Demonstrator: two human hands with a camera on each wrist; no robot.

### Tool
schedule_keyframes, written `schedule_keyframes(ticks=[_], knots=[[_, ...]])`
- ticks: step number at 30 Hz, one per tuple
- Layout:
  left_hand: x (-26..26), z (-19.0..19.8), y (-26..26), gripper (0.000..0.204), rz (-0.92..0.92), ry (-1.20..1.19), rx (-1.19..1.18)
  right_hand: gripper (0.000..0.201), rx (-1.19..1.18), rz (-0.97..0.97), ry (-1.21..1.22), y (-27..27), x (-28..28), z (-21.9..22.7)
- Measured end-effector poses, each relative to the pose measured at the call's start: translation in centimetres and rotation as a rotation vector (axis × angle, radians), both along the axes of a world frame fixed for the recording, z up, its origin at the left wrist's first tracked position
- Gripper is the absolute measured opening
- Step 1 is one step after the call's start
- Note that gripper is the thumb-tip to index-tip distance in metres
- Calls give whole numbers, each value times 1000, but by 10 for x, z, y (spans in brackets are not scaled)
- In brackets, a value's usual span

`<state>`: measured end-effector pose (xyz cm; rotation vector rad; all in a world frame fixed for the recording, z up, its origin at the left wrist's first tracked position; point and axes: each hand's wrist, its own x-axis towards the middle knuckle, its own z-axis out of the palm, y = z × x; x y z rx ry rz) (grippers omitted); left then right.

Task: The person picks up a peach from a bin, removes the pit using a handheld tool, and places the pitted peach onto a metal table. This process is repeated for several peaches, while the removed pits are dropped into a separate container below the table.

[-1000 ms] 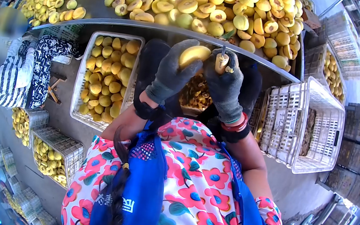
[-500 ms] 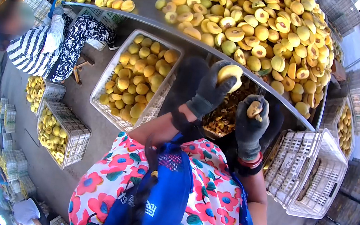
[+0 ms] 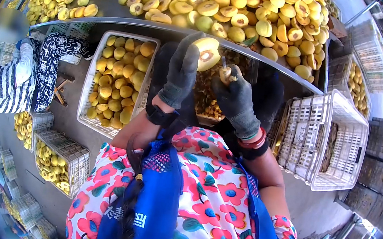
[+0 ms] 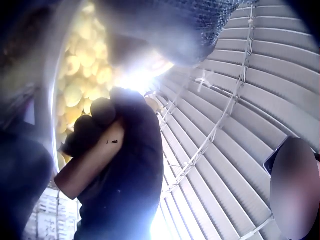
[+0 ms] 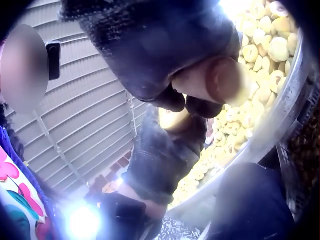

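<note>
My gloved left hand (image 3: 181, 72) grips a yellow peach half (image 3: 208, 56), its cut face and brown centre turned up toward the head camera. Close to its right, my gloved right hand (image 3: 237, 99) grips a small pitting tool (image 3: 225, 74), whose short metal tip points at the fruit's lower edge. The tool's thick wooden handle (image 4: 95, 162) sticks out from the curled right fingers in the left wrist view. In the right wrist view, the left hand (image 5: 165, 150) with the peach half (image 5: 172, 120) lies just beyond the right hand.
A metal-edged table (image 3: 165, 28) heaped with peach halves (image 3: 263, 13) lies ahead. Peaches fill a white crate (image 3: 83, 105) at left; scraps (image 3: 210, 105) lie below my hands. At right a white crate (image 3: 317, 141) lies tipped. Another person (image 3: 9, 86) sits at left.
The peach half has turned from skin up to cut face up. My hands, wider apart half a second ago, have come together, with the tool's tip at the fruit. The head view swung away and back.
</note>
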<state>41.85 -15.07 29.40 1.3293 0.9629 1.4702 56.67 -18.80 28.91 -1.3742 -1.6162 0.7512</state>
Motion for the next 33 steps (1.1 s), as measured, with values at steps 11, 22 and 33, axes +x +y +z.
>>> schedule_keyframes(ticks=[11,22,33], knots=[[12,-14,-3,53,28,84,109,15,57,-8,-4,0,-6,-6],[20,-17,1,48,127,198,302,25,24,-29,-20,2,-8,2],[16,-7,8,38,159,339,367,31,-66,77,77,5,-4,5]])
